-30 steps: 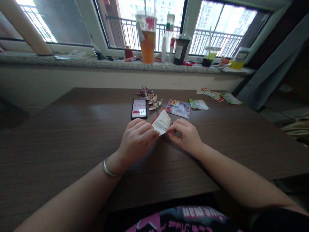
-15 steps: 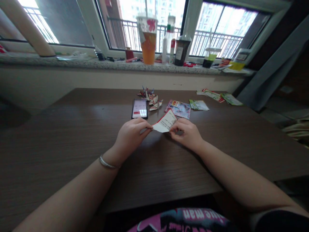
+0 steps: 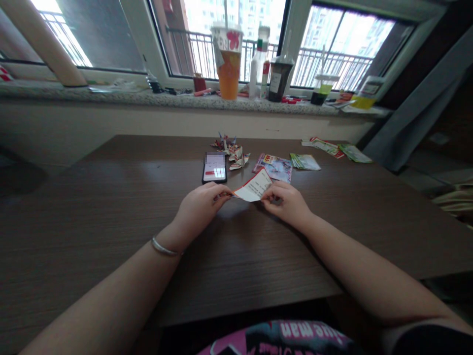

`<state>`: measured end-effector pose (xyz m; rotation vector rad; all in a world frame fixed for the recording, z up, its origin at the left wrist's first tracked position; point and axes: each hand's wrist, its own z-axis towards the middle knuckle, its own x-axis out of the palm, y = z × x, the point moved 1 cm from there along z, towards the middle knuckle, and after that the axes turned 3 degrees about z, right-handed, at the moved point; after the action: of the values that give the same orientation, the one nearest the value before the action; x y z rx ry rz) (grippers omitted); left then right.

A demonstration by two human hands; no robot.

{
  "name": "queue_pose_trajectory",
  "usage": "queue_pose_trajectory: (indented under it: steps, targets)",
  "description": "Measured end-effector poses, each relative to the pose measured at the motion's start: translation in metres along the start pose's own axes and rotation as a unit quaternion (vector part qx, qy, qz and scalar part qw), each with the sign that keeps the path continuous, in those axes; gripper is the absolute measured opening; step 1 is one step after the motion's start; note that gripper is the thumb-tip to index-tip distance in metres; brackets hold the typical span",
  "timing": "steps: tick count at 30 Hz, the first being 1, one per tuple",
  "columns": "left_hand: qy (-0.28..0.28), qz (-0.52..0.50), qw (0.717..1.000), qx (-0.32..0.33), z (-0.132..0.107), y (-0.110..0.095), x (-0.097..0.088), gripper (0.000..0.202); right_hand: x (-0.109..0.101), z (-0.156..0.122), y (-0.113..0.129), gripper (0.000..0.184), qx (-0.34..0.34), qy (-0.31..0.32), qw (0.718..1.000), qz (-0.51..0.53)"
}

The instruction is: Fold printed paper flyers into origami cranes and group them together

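Observation:
A small sheet of paper (image 3: 254, 188), white with printed lines and a red edge, is stretched between my two hands above the table. My left hand (image 3: 204, 203) pinches its left corner between thumb and fingers. At the right side of the sheet, my right hand (image 3: 285, 201) grips the edge with its fingertips. Just beyond my left hand lies a phone (image 3: 214, 167) with a lit screen. Several folded paper pieces (image 3: 238, 157) are clustered beside the phone. Behind the sheet lies a stack of printed paper (image 3: 275, 166), partly covered by it.
Green and white papers (image 3: 305, 161) lie to the right, with more printed slips (image 3: 327, 147) farther back on the brown table (image 3: 92, 207). Along the window sill (image 3: 177, 100) stand a tall cup of orange drink (image 3: 228, 74), a clear bottle (image 3: 254, 74) and a dark cup (image 3: 280, 79).
The sheet's left corner has tilted slightly in my left fingers, with a bit of its coloured underside showing there. Both hands keep their grip almost in place.

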<state>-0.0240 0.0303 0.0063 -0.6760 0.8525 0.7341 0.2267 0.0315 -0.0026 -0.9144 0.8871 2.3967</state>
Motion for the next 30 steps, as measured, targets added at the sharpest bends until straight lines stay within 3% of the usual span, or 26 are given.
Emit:
queue_pose_trajectory:
  steps: [4,8,16,23,30]
  targets:
    - [0.022,-0.044,0.999,-0.025,0.001,0.002,0.001,0.015,0.001,0.0,-0.002,0.006,0.015,-0.001,1.0,-0.006]
    - [0.005,-0.092,0.995,-0.035,0.003,0.001,0.001,0.014,0.001,-0.001,-0.003,0.006,0.028,0.017,0.999,-0.017]
    - [0.013,-0.232,0.965,-0.121,0.002,0.002,0.009,0.014,0.0,-0.002,0.001,0.004,0.03,0.004,0.999,-0.016]
    - [-0.036,-0.069,0.996,0.036,0.002,0.002,0.002,0.015,-0.007,-0.001,0.004,0.01,0.044,-0.063,0.997,0.003]
    - [-0.052,0.021,0.986,0.154,0.004,-0.009,-0.015,0.017,-0.009,0.001,-0.004,0.046,0.061,-0.079,0.995,0.011]
